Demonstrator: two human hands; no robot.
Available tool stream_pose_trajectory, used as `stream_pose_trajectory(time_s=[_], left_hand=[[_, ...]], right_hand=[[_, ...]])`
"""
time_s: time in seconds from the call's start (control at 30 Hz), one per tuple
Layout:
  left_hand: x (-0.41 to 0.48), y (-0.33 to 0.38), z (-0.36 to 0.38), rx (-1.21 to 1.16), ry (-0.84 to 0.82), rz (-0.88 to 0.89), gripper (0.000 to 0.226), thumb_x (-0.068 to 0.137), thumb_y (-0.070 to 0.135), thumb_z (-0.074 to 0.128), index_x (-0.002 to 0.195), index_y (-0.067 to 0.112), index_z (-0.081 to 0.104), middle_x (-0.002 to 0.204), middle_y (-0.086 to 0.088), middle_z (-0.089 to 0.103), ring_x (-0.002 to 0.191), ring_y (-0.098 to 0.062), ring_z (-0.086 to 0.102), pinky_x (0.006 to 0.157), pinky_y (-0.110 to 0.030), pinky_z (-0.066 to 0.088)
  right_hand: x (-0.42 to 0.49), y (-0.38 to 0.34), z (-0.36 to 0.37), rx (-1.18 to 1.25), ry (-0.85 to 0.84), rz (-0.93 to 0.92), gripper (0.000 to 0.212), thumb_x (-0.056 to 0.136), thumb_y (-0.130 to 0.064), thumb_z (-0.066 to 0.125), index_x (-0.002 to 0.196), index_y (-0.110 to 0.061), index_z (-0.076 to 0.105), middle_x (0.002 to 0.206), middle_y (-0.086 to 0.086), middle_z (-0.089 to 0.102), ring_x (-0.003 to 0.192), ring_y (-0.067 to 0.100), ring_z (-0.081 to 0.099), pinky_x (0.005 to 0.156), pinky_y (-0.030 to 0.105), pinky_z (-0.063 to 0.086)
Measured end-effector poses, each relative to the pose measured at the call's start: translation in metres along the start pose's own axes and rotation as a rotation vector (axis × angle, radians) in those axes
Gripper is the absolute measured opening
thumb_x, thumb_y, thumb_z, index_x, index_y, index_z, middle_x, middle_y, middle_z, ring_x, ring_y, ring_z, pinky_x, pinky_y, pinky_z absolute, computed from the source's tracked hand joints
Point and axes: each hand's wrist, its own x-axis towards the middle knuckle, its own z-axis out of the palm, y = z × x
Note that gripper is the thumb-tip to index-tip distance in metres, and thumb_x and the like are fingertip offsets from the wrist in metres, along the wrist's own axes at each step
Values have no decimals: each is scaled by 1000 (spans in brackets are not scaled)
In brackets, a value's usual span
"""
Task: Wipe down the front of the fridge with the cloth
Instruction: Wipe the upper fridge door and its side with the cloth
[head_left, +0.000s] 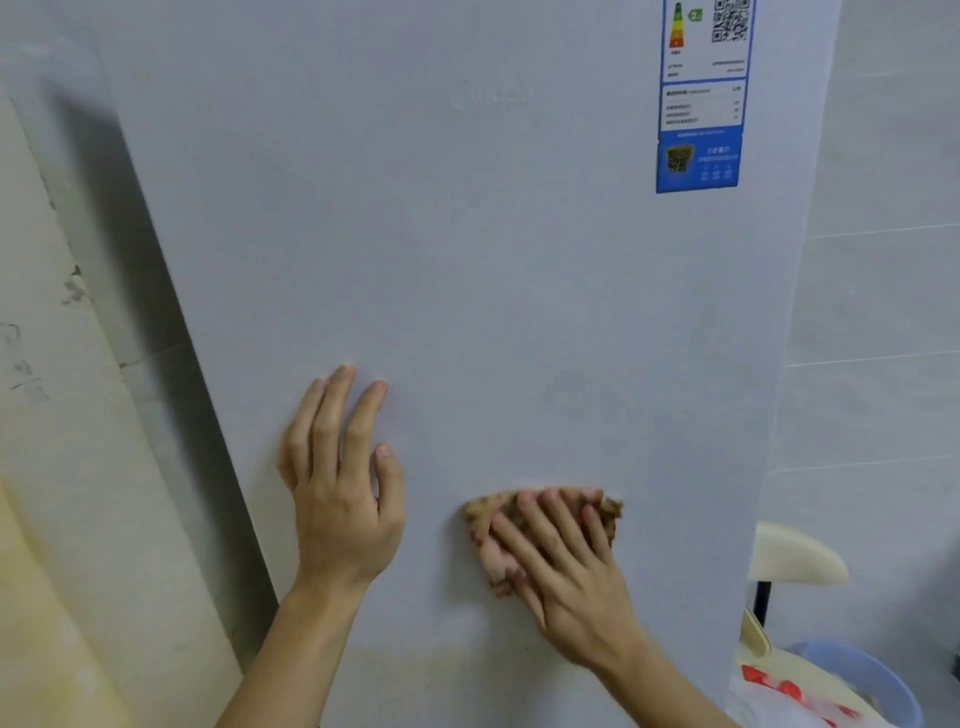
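The fridge (467, 260) front fills the view, and the cloth (482, 517) lies low on it, at about 5 o'clock from the door's middle. The right hand (566, 566) presses the cloth flat against the door with straight, spread fingers; it does not grip it. The left hand (337, 493) rests wide and flat on the bare door at 9 o'clock from the cloth, holding nothing, and looks to be steadying the body.

The step in hand appears to be a wiping stroke across the lower door. To do it well:

- Press evenly through the whole palm, so the bunched cloth spreads out and cleans a wider band.
- Work in overlapping passes. Most of the door toward 12 o'clock probably needs its turn, though whether it has been wiped cannot be told from here.
- A faint yellowish band shows at 6 o'clock below the cloth and likely needs firmer rubbing.
- Move the left hand clear before the cloth goes toward 9 o'clock, then wipe the patch where it rested, since a bare palm may leave marks.
- Go lightly round the label (701, 104) at 1 o'clock, as a wet edge could lift it.
- Near the door's 3 o'clock edge, slow down so the cloth does not slip off toward the bin (872, 680).
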Motion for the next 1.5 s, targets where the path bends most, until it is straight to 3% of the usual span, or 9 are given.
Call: stream_pose_trajectory(time_s=[0.2, 0.33, 0.43, 0.57, 0.77, 1.0, 1.17, 1.33, 1.5], left_hand=[[-7, -10, -4, 13, -32, 17, 60, 93, 6, 58, 153, 6, 48, 165, -16, 37, 156, -35, 28, 126, -55, 25], [-9, -18, -7, -35, -45, 15, 62, 93, 1, 53, 154, 2, 44, 166, -17, 34, 158, -35, 26, 126, -57, 26], [-10, -21, -8, -73, -40, 11, 62, 91, -6, 46, 153, -2, 44, 165, -19, 36, 157, -36, 27, 127, -56, 25], [-12, -22, -5, -75, -35, 35, 53, 102, 12, 38, 153, -1, 44, 165, -20, 36, 157, -37, 26, 127, -56, 24], [-29, -7, 8, -11, -58, 35, 59, 98, 17, 49, 155, 5, 42, 167, -18, 32, 160, -33, 19, 128, -59, 17], [-26, 15, 20, -2, -55, 36, 62, 96, 16, 52, 157, 10, 40, 168, -15, 29, 160, -33, 16, 129, -56, 10], [-27, 35, 29, -8, -41, 45, 63, 95, 12, 53, 156, 10, 41, 167, -17, 32, 159, -34, 17, 129, -56, 11], [-36, 50, 37, 15, -68, 67, 74, 85, 6, 61, 156, 10, 42, 167, -17, 33, 159, -35, 20, 129, -56, 11], [-41, 62, 45, 6, -95, 108, 73, 84, 12, 68, 154, 9, 47, 167, -18, 30, 159, -40, 19, 127, -60, 17]], right_hand=[[147, -3, -44, 81, 268, 259, 54, 112, -35, 39, 163, -21, 31, 171, 9, 17, 160, 31, 13, 130, 53, 10], [176, -21, -44, 79, 324, 352, 53, 112, -34, 38, 163, -21, 32, 170, 11, 17, 160, 31, 12, 130, 52, 9], [136, -38, -24, 96, 262, 174, 52, 111, -33, 38, 162, -21, 35, 170, 9, 20, 161, 28, 15, 130, 48, 9], [28, -53, 11, 49, 16, -97, 61, 105, -37, 49, 163, -27, 33, 174, 1, 17, 161, 22, 17, 130, 40, 7], [-17, -24, 8, 81, -103, -200, 61, 104, -33, 50, 163, -26, 33, 174, -3, 18, 161, 18, 15, 131, 38, 5], [89, 81, -56, 121, 253, 258, 53, 111, -22, 37, 160, -3, 33, 168, 22, 25, 158, 40, 18, 130, 54, 12], [84, 76, -50, 156, 337, 364, 54, 111, -25, 32, 161, -4, 30, 170, 18, 18, 162, 25, 2, 131, 49, 3], [-51, 67, -7, 82, 34, 64, 61, 110, -38, 35, 167, -27, 16, 176, 5, 4, 162, 29, 6, 131, 48, 2], [-118, 94, -11, 57, -153, -66, 58, 112, -39, 31, 167, -32, 16, 176, -4, 8, 162, 20, 10, 132, 42, 5]])
